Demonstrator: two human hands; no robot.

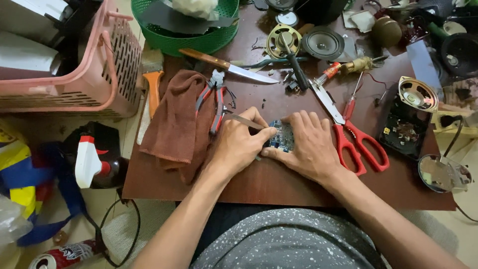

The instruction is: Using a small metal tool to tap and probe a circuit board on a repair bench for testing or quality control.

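My left hand grips a thin metal tool like a pen, its shaft slanting up to the left and its tip down at a small blue circuit board. My right hand lies flat over the right part of the board, fingers spread on top, pressing it onto the brown table. Most of the board is hidden under both hands.
A brown cloth and red pliers lie left of my hands, red scissors right. Behind are a knife, loose speakers, a screwdriver and a green basket. A pink basket stands at the left.
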